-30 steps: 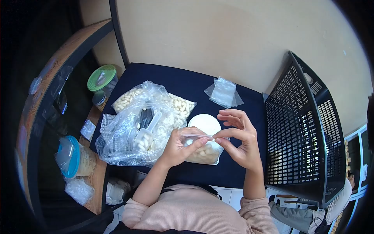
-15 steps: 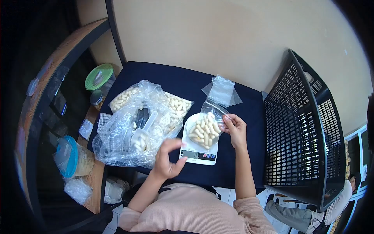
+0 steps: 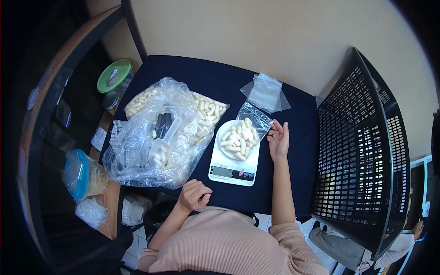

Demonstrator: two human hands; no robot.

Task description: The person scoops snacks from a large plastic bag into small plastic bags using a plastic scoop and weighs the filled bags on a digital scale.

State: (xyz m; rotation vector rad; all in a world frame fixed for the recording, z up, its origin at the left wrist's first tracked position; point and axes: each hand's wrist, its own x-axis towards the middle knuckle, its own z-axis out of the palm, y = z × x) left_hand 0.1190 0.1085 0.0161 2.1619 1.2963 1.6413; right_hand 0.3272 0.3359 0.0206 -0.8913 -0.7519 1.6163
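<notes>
A clear zip bag (image 3: 256,117) of whitish, finger-shaped pieces (image 3: 240,138) lies on the white kitchen scale (image 3: 232,167), its unfilled top end spread toward the back right. My right hand (image 3: 278,143) rests beside the scale, palm up and fingers apart, with the fingertips at the bag's top corner; whether they touch it I cannot tell. Curled at the table's front edge, my left hand (image 3: 194,195) shows nothing in it. Left of the scale sits a large clear plastic bag (image 3: 133,156), holding a white scoop (image 3: 162,146) with several pieces in its bowl.
Flat clear bags (image 3: 266,91) are stacked at the back. A tall black crate (image 3: 353,146) stands at the right; behind it part of another person (image 3: 339,247) shows. Tubs with a green lid (image 3: 114,75) and a blue lid (image 3: 77,174) line the left side.
My right hand has let go of the filled bag, which now lies on the scale. My left hand has drawn back toward me and curled. The scale's display has changed from 0.
</notes>
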